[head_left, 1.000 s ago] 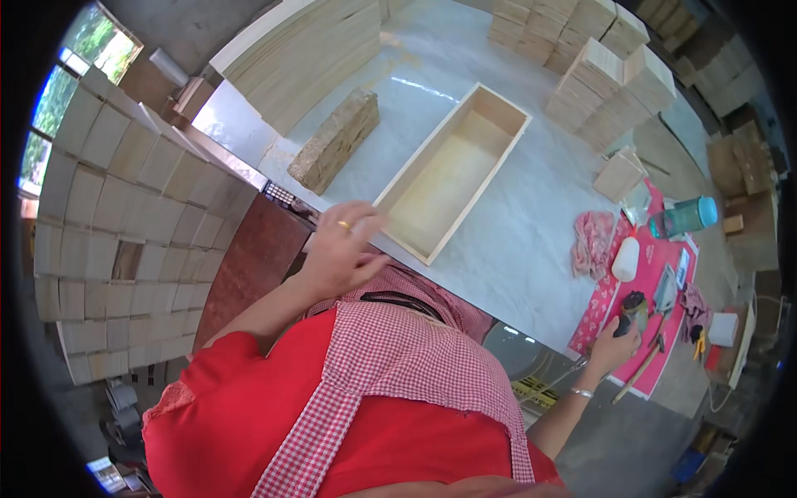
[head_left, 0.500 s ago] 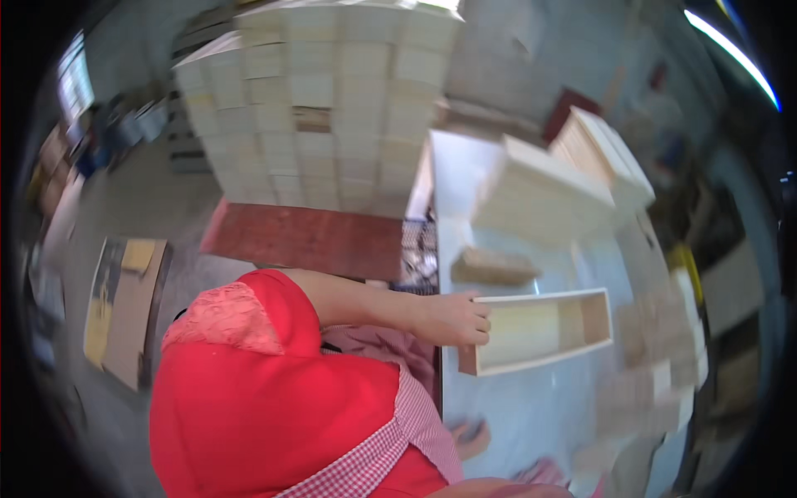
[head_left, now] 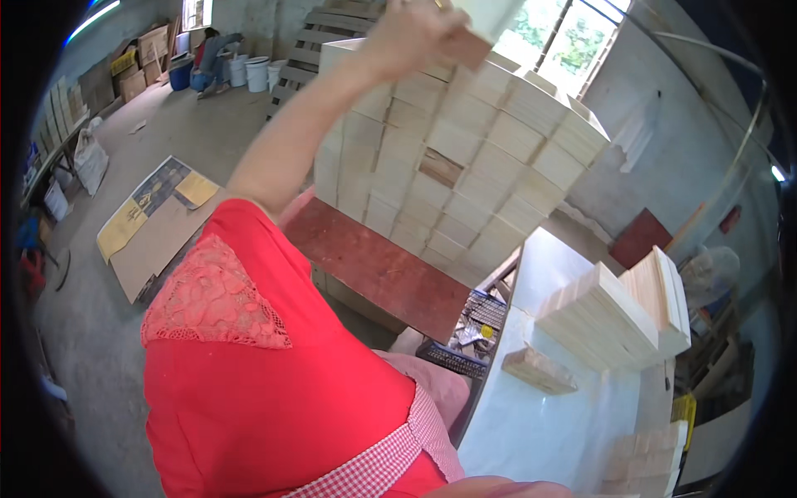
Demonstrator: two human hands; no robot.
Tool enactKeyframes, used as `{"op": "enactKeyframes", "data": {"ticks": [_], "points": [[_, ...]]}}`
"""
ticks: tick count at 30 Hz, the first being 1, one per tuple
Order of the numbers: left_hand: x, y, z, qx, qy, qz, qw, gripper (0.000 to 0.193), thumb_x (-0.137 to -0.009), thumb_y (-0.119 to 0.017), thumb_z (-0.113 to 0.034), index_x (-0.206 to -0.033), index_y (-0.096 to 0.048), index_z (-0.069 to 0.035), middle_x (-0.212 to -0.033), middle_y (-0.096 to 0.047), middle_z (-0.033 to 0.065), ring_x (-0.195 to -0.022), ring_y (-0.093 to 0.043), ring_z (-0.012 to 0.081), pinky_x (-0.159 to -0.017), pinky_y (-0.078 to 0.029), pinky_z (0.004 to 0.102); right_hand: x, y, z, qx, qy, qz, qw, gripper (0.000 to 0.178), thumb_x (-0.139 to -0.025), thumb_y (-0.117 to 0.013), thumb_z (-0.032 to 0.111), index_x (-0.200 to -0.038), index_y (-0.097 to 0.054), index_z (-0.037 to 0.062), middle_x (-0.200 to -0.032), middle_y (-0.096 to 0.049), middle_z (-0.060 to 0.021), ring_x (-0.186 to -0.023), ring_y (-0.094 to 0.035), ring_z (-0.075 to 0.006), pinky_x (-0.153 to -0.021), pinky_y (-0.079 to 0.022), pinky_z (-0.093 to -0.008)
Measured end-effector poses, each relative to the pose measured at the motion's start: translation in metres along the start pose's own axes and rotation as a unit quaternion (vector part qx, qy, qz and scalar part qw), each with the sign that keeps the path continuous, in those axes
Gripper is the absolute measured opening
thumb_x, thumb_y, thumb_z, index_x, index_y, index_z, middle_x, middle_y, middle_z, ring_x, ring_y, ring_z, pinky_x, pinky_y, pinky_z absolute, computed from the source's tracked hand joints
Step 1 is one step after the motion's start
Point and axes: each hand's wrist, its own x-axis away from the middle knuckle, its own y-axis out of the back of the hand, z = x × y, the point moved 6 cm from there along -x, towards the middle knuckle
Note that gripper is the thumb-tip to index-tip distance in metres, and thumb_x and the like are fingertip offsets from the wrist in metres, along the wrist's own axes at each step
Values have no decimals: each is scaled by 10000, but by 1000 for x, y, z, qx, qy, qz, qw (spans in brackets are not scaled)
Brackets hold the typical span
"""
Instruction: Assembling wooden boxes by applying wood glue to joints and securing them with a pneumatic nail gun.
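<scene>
My left arm reaches up and away from me, and my left hand (head_left: 415,37) is closed on the end of a shallow wooden box (head_left: 467,48). The hand and box are near the top edge of a tall stack of pale wooden boxes (head_left: 490,137). The picture's upper edge cuts off part of the hand and of the box. Part of my right arm (head_left: 490,488) shows at the lower edge; its hand is out of sight.
A red-brown board (head_left: 374,266) lies before the stack. On the pale worktable (head_left: 531,440) to the right are a wooden block (head_left: 540,370) and piled thin wooden panels (head_left: 598,319). A dark crate (head_left: 465,340) stands beside it. Flattened cardboard (head_left: 158,232) lies on the floor; a person (head_left: 212,62) crouches far left.
My left hand has lifted the box off the worktable and carried it up to the top of the stack. The view has turned left, and my right hand has left it.
</scene>
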Motion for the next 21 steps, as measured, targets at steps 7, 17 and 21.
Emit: {"op": "enactKeyframes", "data": {"ticks": [7,17,21], "points": [[43,-60,179,19,121,118,985,263,-739,-703,-148,-918,-575,-5,-901,-600,202,-930,-584,406,-787,-473,457,-30,-28,6,12,24,34,999,326,-839,-576,419,-864,-723,129,-847,-683,-88,-804,-639,-314,-763,-489,-462],[93,-168,212,174,127,201,955,319,-728,-738,-205,-994,-622,-73,-861,-641,88,-840,-622,252,-749,-472,386,-108,22,55,82,-14,73,994,236,-782,-593,314,-821,-700,107,-829,-667,-118,-793,-619,-346,-749,-483,-478],[98,-200,212,239,220,298,898,426,-640,-722,-289,-972,-636,-37,-939,-667,149,-906,-626,312,-783,-484,411,-113,55,84,128,-81,82,985,201,-759,-599,272,-804,-690,98,-822,-661,-130,-789,-611,-359,-743,-480,-484]]}}
